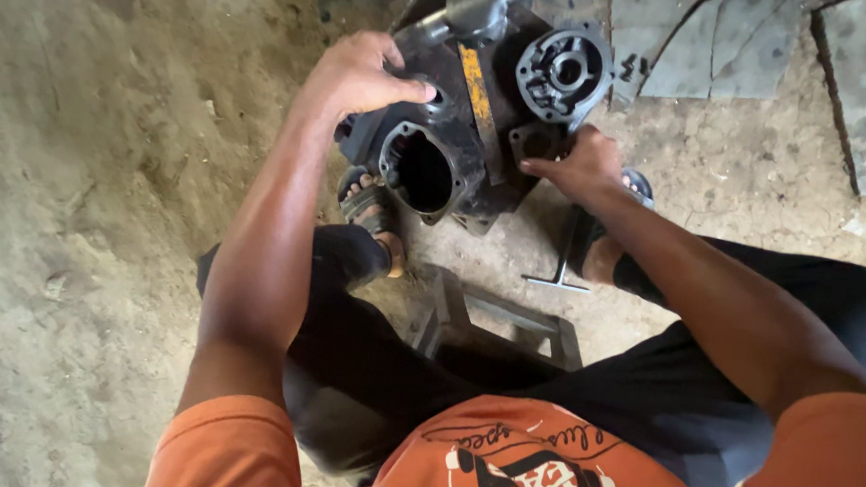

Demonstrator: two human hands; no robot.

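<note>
Black cast-metal housing [460, 125] on dirt floor [105, 203] | left hand [363, 74] gripping its 10 o'clock edge | right hand [580, 164] pinching its 4 o'clock corner

Two hands: left hand [363, 74], right hand [578, 164]. One black metal housing [438, 154], one round flanged casting [562, 73], one T-handle wrench [562, 261], one low metal stool [498, 328], two sandals [365, 201].
</note>
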